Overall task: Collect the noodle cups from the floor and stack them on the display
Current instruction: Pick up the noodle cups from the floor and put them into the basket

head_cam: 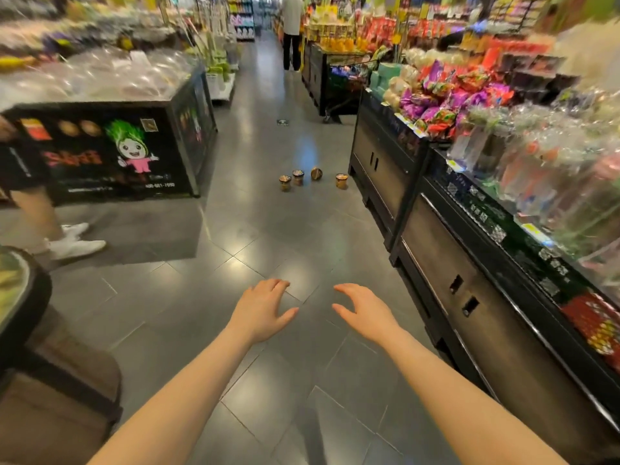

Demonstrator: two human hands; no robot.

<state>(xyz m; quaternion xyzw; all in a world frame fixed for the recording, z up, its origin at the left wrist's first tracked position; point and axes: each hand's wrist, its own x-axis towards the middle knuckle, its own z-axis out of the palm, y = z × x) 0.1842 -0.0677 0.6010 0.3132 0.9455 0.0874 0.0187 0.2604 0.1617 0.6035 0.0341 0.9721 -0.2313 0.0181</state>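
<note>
Several brown noodle cups lie on the grey tiled floor far ahead in the aisle. Two stand close together, one cup [285,182] beside another cup [298,177]. A third cup [316,173] lies tipped on its side, and one more cup [341,181] stands near the base of the display [385,162] on the right. My left hand [263,310] and my right hand [364,312] are stretched out in front of me, palms down, fingers relaxed, holding nothing, well short of the cups.
A black display bin [110,152] with a cartoon sign stands at left. A person's legs in white shoes [75,241] are beside it. Another person [292,31] stands far down the aisle. Snack bags [446,99] top the right display.
</note>
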